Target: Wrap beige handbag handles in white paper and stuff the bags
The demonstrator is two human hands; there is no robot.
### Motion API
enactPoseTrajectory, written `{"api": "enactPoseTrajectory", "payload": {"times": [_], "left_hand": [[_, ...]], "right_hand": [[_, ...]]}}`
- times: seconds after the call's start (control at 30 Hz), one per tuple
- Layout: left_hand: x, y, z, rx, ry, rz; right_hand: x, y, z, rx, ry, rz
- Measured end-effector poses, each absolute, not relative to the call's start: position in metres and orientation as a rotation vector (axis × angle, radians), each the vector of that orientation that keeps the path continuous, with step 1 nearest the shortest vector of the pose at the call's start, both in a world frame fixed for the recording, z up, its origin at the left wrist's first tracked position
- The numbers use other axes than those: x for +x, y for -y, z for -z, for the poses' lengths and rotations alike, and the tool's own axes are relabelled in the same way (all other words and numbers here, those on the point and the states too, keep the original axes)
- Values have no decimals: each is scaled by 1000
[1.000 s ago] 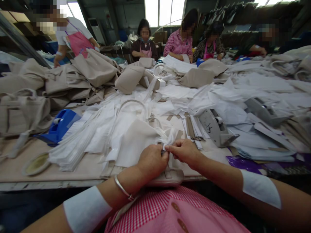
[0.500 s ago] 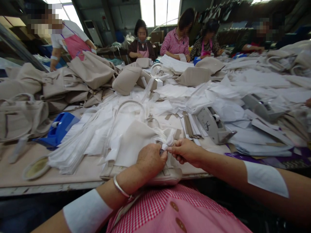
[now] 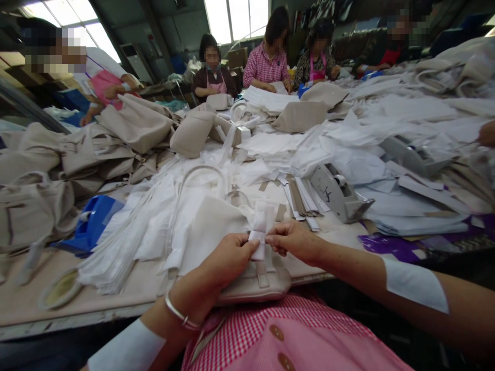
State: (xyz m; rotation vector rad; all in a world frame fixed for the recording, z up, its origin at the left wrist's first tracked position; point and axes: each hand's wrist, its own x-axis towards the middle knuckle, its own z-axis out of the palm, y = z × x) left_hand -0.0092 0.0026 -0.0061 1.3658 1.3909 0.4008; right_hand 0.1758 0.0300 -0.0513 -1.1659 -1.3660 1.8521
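Note:
A light beige handbag (image 3: 253, 293) lies at the table's front edge, against the apron. Over it are white wrapping sheets (image 3: 214, 221), and its curved handle (image 3: 203, 169) stands up behind them. My left hand (image 3: 228, 257) is closed on a folded white wrapping strip (image 3: 257, 250), thumb flat on its front. From the other side, my right hand (image 3: 294, 241) pinches the strip's right edge between thumb and fingertips. A beige strap tab hangs just below the strip. Whatever the strip is wrapped around is hidden.
A blue tape dispenser (image 3: 95, 224) and a roll of tape (image 3: 61, 288) lie left. To the right are a grey tape dispenser (image 3: 340, 195) and card strips (image 3: 299, 198). Beige bags (image 3: 131, 123) are heaped at the back left. Several co-workers sit or stand across the table.
The bunched white wrapping between my hands now lies flat as a folded strip. My left hand has shifted slightly left and down, its thumb now on the strip's face. The view has turned slightly.

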Motion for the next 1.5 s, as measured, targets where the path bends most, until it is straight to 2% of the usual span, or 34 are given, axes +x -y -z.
{"api": "enactPoseTrajectory", "payload": {"times": [0.27, 0.43, 0.53, 0.6, 0.7, 0.8, 0.97, 1.17, 1.37, 1.43, 1.5], "left_hand": [[-14, -5, 11, 1135, -1292, -397], [-16, -9, 15, 1036, -1261, -414], [-17, -11, 17, 1027, -1240, -417], [-17, -12, 18, 1068, -1268, -403], [-14, -13, 17, 1170, -1380, -369], [-8, -11, 11, 1399, -1452, -403], [-2, -3, 4, 1827, -1465, -423], [-11, 18, -1, 2143, -1569, -290], [-87, 10, -38, 2222, -1548, -644], [-134, -6, -41, 2135, -1722, -718], [-181, -24, -31, 1968, -2081, -595]], "right_hand": [[173, -37, 81, -1016, 963, -2163], [167, -45, 93, -775, 815, -2227], [163, -46, 97, -769, 809, -2235], [160, -44, 94, -903, 913, -2175], [157, -37, 83, -1236, 1138, -1761], [156, -31, 69, -1335, 1312, -1444], [145, -31, 60, -1453, 1480, -1396], [129, -32, 62, -1391, 1247, -1692], [147, -47, 59, -1525, 1290, -1681], [157, -57, 54, -1560, 1340, -1674], [164, -67, 49, -1620, 1469, -1603]]}}
